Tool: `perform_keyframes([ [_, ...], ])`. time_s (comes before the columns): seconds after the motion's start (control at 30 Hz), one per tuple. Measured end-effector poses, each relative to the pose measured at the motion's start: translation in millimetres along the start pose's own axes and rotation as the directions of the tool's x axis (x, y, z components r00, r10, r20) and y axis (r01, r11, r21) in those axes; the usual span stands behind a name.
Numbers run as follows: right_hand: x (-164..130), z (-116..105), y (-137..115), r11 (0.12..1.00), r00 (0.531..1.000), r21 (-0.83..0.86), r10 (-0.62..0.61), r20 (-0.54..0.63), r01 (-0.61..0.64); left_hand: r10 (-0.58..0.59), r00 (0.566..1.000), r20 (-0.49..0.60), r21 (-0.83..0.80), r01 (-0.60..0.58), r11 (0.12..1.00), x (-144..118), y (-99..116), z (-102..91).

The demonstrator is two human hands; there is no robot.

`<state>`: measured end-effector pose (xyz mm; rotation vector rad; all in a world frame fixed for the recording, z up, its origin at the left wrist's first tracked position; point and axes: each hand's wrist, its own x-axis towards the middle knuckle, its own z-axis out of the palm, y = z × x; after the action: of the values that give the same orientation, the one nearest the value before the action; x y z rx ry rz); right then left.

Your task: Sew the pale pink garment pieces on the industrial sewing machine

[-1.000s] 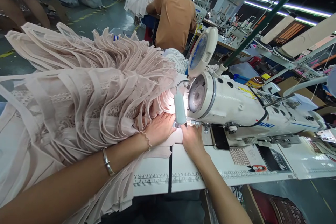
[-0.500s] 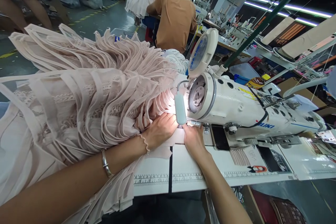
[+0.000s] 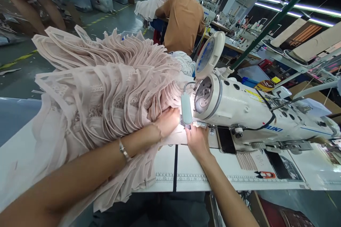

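At the needle of the white industrial sewing machine [image 3: 250,113]: left hand [image 3: 167,122] flat, pinning the pale pink pleated lace fabric [image 3: 106,92] to the white bench [image 3: 213,173]; right hand [image 3: 196,141] flat on its edge, steadying the feed.

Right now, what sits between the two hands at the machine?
In the head view, the small lamp hangs between left hand and right hand, over lit fabric.
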<state>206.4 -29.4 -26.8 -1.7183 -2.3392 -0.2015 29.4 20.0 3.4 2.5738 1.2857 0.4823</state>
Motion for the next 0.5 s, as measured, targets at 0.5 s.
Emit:
perform_keyframes([
  [0.5,-17.4,-28.7,-14.6,0.702,0.906,0.580,0.251,0.341,-0.413,0.204,0.938,0.279,0.197,-0.263,0.944,-98.0,0.5,-51.4],
])
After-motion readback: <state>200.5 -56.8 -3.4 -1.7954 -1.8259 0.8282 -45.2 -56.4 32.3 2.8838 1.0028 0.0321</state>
